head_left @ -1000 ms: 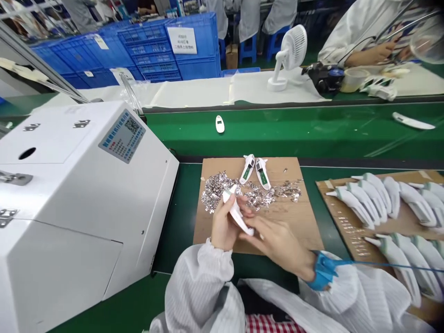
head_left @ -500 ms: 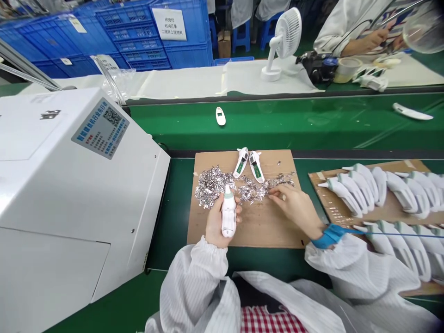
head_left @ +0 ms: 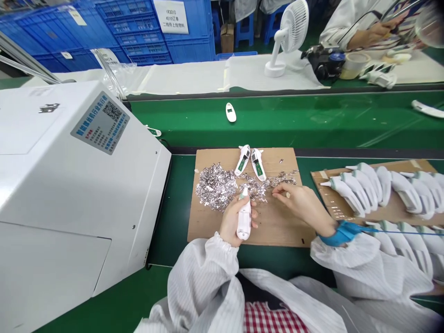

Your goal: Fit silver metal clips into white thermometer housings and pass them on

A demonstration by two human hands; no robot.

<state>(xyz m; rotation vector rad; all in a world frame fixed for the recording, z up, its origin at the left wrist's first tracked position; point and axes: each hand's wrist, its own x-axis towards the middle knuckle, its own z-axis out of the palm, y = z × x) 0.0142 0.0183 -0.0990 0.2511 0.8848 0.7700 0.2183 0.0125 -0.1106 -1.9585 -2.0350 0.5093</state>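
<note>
My left hand (head_left: 233, 218) is closed round a white ear thermometer (head_left: 244, 223), its pale green collar and narrow tip pointing away from me. At the right end of the scattered metal pieces, my right hand (head_left: 301, 203) has thumb and forefinger pinched together; whatever is between them is too small to make out. A heap of small shiny metal pieces (head_left: 215, 186) lies on a cardboard sheet (head_left: 208, 231), with a looser spread (head_left: 255, 188) to its right. Behind them lie two open thermometer halves (head_left: 243, 160) with green circuit boards.
Rows of white thermometers (head_left: 354, 192) lie on cardboard at the right. A large white machine (head_left: 86, 194) stands at the left. On the green belt (head_left: 194, 120) lies a small white cover (head_left: 231, 112). A fan (head_left: 291, 32) and a co-worker's hands (head_left: 378, 34) are beyond.
My left hand has moved right with the thermometer, which is now turned slightly. My right hand has drawn a little to the right, its fingers pinched. The camera view has shifted slightly.
</note>
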